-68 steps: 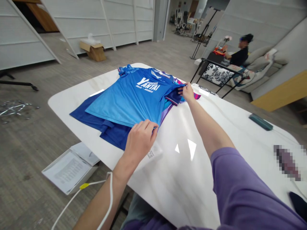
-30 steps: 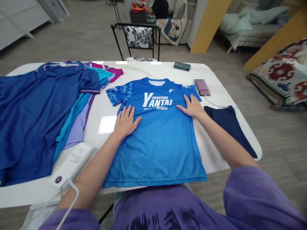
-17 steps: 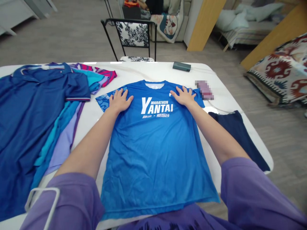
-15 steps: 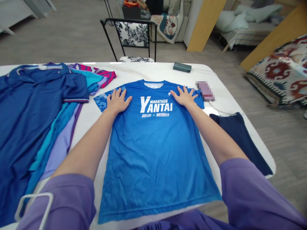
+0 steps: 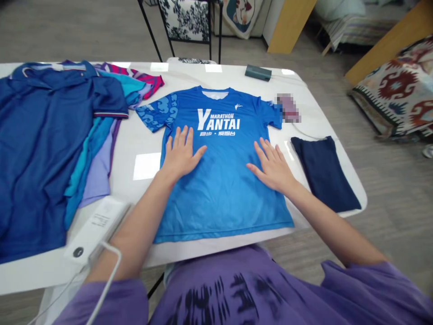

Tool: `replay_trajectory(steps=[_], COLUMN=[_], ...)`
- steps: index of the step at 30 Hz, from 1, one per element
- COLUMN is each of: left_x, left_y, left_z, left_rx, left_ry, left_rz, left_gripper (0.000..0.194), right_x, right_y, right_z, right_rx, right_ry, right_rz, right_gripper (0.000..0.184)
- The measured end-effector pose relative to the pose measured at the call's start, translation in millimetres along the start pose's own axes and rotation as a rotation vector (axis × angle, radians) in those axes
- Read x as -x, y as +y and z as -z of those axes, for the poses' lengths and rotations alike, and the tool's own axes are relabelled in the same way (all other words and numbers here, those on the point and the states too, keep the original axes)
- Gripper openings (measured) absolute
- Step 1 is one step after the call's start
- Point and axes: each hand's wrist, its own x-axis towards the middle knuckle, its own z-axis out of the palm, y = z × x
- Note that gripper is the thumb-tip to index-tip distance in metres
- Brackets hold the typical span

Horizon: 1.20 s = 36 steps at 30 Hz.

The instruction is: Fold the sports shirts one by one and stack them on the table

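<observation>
A blue T-shirt (image 5: 219, 180) with white "Marathon Yantai" lettering lies spread face up on the white table, its collar away from me and its hem near the table's front edge. My left hand (image 5: 181, 155) is open, palm down with fingers apart, over the left side of the shirt's body below the lettering. Over the right side, my right hand (image 5: 272, 167) is likewise open and palm down. Whether either palm presses on the cloth or hovers just above it, I cannot tell. Neither hand grips anything.
Left of the shirt lies a stack of shirts, a dark blue polo shirt (image 5: 43, 149) on top. A folded navy garment (image 5: 328, 176), a blurred-out purple phone-like object (image 5: 288, 108) and a dark green box-shaped device (image 5: 258, 72) are on the right. A white power strip (image 5: 96, 228) sits by my left forearm.
Both hands have moved from the shirt's shoulders down toward me to the middle of its body. The camera view has tilted downward, bringing the power strip into sight.
</observation>
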Motion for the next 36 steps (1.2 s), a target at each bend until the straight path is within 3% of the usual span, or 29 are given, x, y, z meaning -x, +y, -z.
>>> replay_trajectory(steps=[2,5,8,12,15,19,23,28,33,36], left_x=[57.1,121.4,162.3,214.5,258.4,297.1,306.7,306.2,304.2,301.0], left_y=[12.7,21.8,26.5,23.6,8.8,-14.8,-25.9,-31.1,-42.2,-44.8], left_z=[-9.3,-20.8,-16.5,10.2,24.3,26.3,22.6,18.7,10.9,6.5], left_rx=[-0.015,-0.055,-0.082,-0.099,-0.097,-0.068,0.009,0.087,0.263,0.373], left_ry=[-0.03,-0.028,0.027,0.232,0.24,0.169,0.161,0.163,0.18,0.177], left_rz=[-0.002,0.039,0.071,0.138,0.248,0.368,0.373,0.287,0.206,0.161], left_gripper=[0.097,0.093,0.09,0.083,0.073,0.056,0.039,0.02,0.014,0.01], right_x=[48.7,89.0,99.5,80.9,37.7,-65.5,-195.0,-322.4,-382.8,-398.1], right_y=[-9.3,-13.3,-17.5,-45.8,-89.3,-168.2,-249.1,-325.5,-359.6,-363.3], right_z=[-10.5,-28.6,-31.2,-3.0,24.4,36.6,15.9,-25.3,-59.7,-69.9], right_rx=[-0.003,-0.005,0.033,0.007,-0.104,-0.265,-0.325,-0.26,-0.113,-0.079], right_ry=[-0.013,-0.033,0.015,0.11,0.101,-0.007,-0.122,-0.15,-0.101,-0.137], right_rz=[-0.022,-0.057,-0.082,-0.054,0.063,0.243,0.267,0.11,-0.004,0.012], right_gripper=[0.098,0.098,0.096,0.094,0.089,0.059,0.038,0.057,0.081,0.074])
